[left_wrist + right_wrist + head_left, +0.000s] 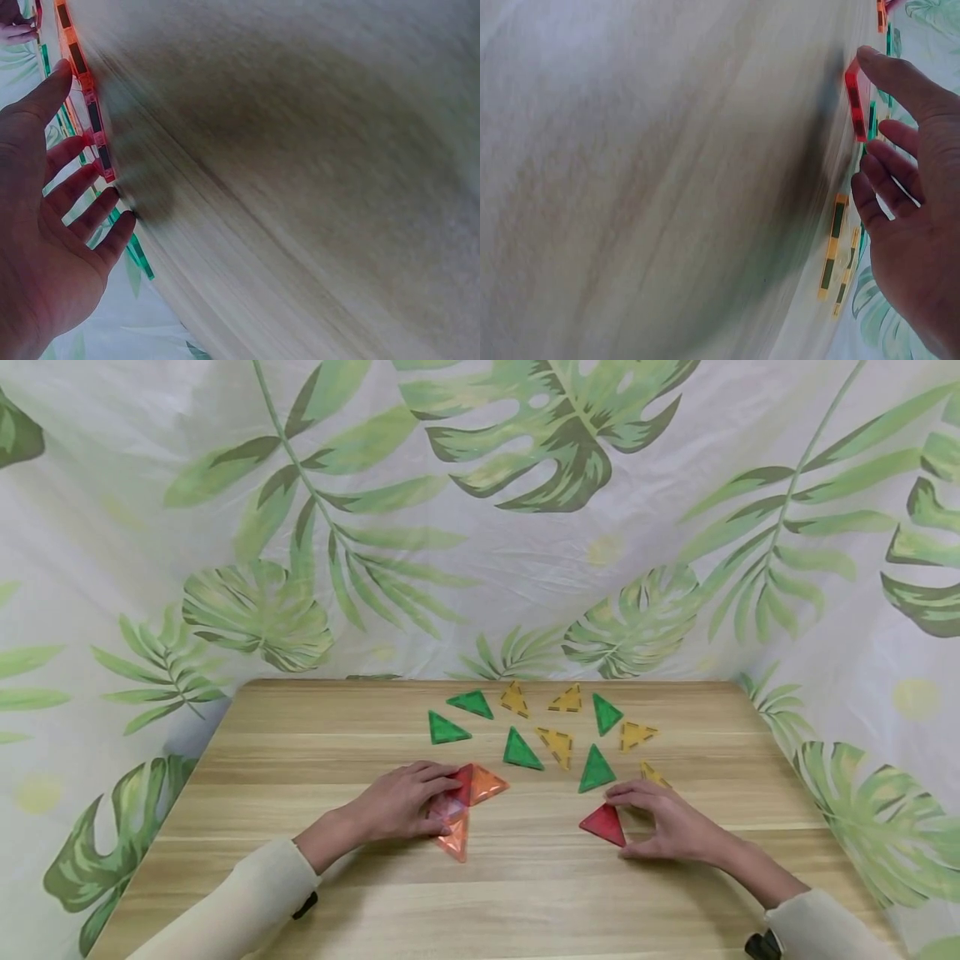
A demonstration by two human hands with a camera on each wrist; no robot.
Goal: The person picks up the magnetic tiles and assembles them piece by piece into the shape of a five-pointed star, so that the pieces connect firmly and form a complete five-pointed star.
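Note:
Translucent triangular magnetic tiles lie on the table. In the head view my left hand rests over a joined group, fingers at a red triangular tile and thumb by the lower orange triangular tile. Another orange triangular tile adjoins the red one on the right. The fingers partly cover the group's left side; the left wrist view shows them spread along its edge. Right of the group, my right hand pinches a separate red triangular tile between thumb and index finger, at its right side.
Several green triangular tiles and yellow triangular tiles are scattered toward the back of the wooden table. One yellow tile is partly hidden behind the right hand. A leaf-print cloth hangs beyond the table's back edge.

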